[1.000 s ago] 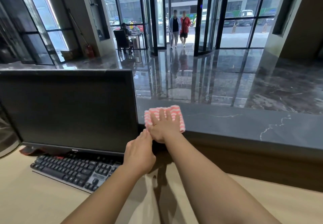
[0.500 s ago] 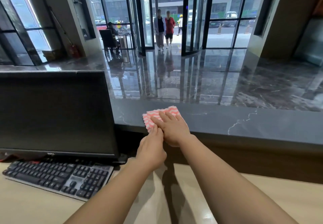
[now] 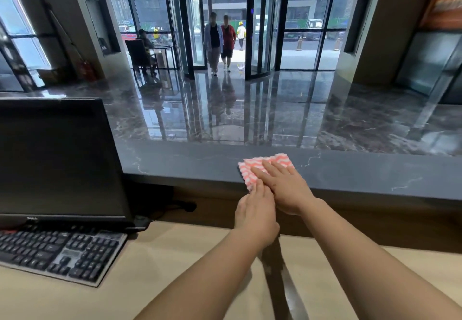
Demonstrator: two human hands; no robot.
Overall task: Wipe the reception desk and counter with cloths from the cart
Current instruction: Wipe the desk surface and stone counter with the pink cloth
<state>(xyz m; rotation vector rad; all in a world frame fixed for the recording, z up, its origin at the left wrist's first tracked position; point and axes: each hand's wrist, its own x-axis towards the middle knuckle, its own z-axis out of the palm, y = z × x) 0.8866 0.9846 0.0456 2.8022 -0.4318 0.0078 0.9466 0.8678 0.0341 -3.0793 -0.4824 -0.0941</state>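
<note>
A pink-and-white striped cloth (image 3: 252, 168) lies flat on the dark marble counter (image 3: 362, 172), near its front edge. My right hand (image 3: 285, 187) presses down on the cloth with straight fingers spread over it. My left hand (image 3: 255, 209) sits just below and left of it, fingertips touching the cloth's near edge and the counter's lip; its palm is hidden from me. The lower beige desk (image 3: 150, 269) runs beneath both forearms.
A black monitor (image 3: 57, 159) stands at the left on the desk, with a black keyboard (image 3: 57, 252) in front of it and cables (image 3: 180, 206) behind. Beyond the counter lies a glossy lobby floor, where two people (image 3: 220, 42) walk in through the glass doors.
Both hands and the cloth have slid to the right along the counter, away from the monitor. The view has followed them rightward.
</note>
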